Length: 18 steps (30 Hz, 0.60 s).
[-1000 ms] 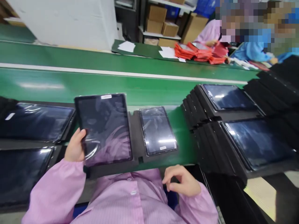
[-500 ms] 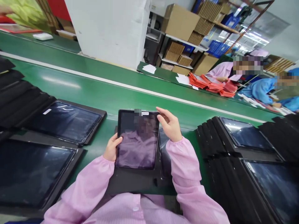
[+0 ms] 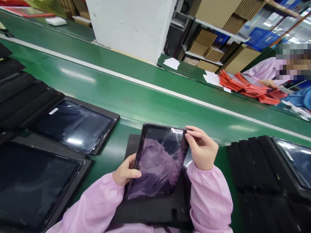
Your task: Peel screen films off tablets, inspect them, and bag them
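Observation:
A tablet with a glossy dark screen is held up in front of me, tilted, with a small white label near its top right corner. My left hand grips its left edge, thumb over the screen side. At the top right corner, my right hand is closed in a pinch on the tablet's edge. Beneath the tablet lies a black case on the green bench, partly hidden. Another dark glossy panel shows behind my right wrist, mostly covered.
Tablets in black cases lie to my left beside overlapping black cases. More black cases are stacked at right. Beyond the green conveyor are red cases, white papers and a person in pink sleeves.
My view has shifted left and down, so the scene sits further right. The tablet is now more tilted, and my right fingers have closed on its top right corner.

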Available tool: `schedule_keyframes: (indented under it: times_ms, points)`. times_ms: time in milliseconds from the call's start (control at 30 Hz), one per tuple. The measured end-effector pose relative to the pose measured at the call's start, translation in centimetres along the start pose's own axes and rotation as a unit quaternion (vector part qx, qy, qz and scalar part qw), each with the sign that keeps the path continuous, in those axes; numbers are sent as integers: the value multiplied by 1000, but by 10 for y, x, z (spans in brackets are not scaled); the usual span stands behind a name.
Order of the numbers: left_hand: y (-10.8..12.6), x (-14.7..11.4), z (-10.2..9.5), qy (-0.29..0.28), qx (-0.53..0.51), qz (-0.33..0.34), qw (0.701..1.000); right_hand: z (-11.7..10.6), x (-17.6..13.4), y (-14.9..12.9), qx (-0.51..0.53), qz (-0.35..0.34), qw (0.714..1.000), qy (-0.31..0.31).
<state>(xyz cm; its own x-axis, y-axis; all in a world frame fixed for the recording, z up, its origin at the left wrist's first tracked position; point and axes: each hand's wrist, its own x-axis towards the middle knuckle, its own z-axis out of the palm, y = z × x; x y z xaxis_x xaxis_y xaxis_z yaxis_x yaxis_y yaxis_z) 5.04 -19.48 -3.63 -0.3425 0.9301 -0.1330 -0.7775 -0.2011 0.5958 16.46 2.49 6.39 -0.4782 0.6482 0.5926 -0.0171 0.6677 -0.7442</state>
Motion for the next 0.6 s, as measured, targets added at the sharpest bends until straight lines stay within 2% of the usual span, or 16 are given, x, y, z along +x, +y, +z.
schedule_keyframes:
  times_ms: [67, 167, 300, 467, 600]
  points:
    - [0, 1, -1, -17, -1, -2, 1000, -4, -2, 0, -41, -55, 998, 6]
    - [1, 1, -1, -31, -11, -1, 999, -12, -3, 2, -39, -86, 994, -50]
    - [1, 1, -3, -53, -29, -16, 998, -25, 0, 8, 73, -27, 991, -111]
    - [2, 0, -4, -60, -15, -28, 998, -31, -1, 20, 149, 53, 979, -125]
    - [7, 0, -1, -70, -10, -39, 997, -31, -1, 22, 165, 79, 975, -126]
